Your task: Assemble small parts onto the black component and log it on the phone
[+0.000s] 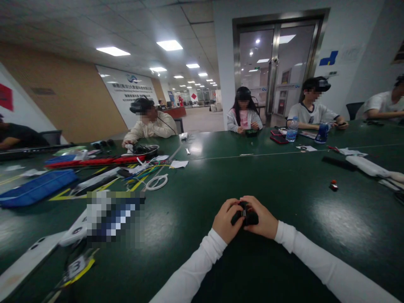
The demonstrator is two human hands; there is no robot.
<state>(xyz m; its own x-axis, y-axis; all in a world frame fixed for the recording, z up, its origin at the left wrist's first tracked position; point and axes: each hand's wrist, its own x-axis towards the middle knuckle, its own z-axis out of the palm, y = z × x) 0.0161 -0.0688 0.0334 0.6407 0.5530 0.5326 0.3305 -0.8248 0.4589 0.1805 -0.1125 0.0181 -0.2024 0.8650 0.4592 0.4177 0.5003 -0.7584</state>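
Between my two hands is a small black object (pixel 251 217) with a shiny metallic strip near its middle; its exact kind cannot be made out. My left hand (pixel 226 219) has its fingers closed round the left side of it. On the other side, my right hand (pixel 261 218) grips it with the fingers curled over the top. Both hands are close together just above or on the dark green table (pixel 202 189); contact with the surface is unclear. Fingers hide part of the object.
A small red-and-black item (pixel 333 185) lies to the right. White robot arm parts (pixel 34 256), a blue tray (pixel 38 187), a coiled white cable (pixel 157 182) and wires are at left. Another white arm (pixel 368 165) lies far right. Several people sit around the table, near a water bottle (pixel 292 130).
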